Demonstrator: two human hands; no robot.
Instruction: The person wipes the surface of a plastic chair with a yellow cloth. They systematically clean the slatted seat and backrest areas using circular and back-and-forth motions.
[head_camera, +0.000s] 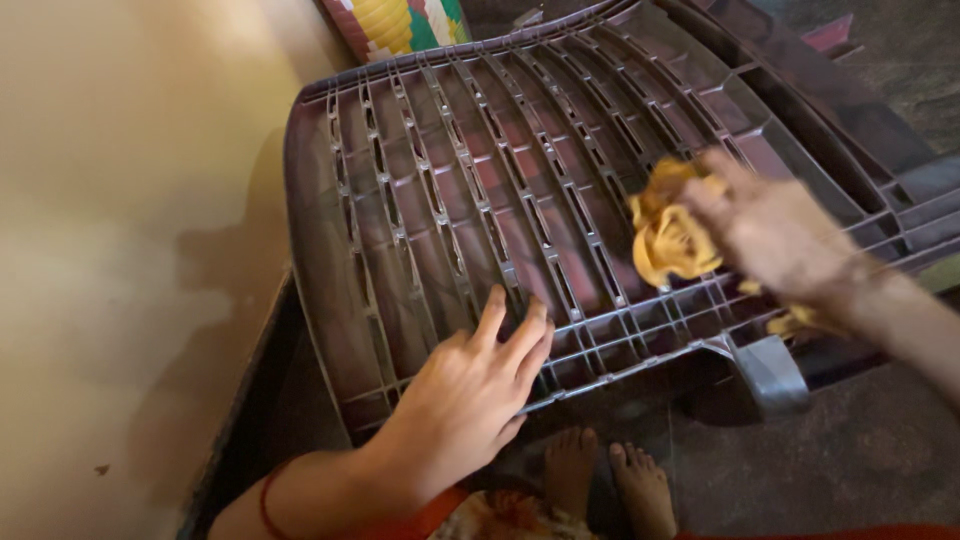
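The brown slatted plastic chair (480, 190) lies tipped over on the dark stone floor (860, 450), its ribbed underside turned up toward the person and its top edge close against the cream-coloured wall (120, 230). The left hand (470, 395) is spread flat on the lower ribs, fingers wide and pressing down, holding nothing but seemingly steadying the chair. The right hand (775, 235) is blurred with motion and is closed around a crumpled yellow cloth (670, 235), which sits against the ribs toward the right of the grid. To my eye this is the wiping step: the cloth is being rubbed over the lattice while the other hand braces the frame. Most of the ribbed surface to the left of the cloth looks dull, though I cannot tell from here which cells are clean. A further pass would call for pushing the cloth down into the narrow slots between the ribs, not just skimming the ridges, and for keeping the braced hand firm so the chair does not slide. The person's bare feet (605, 485) stand just below the chair's edge, near a grey chair leg (770, 370).
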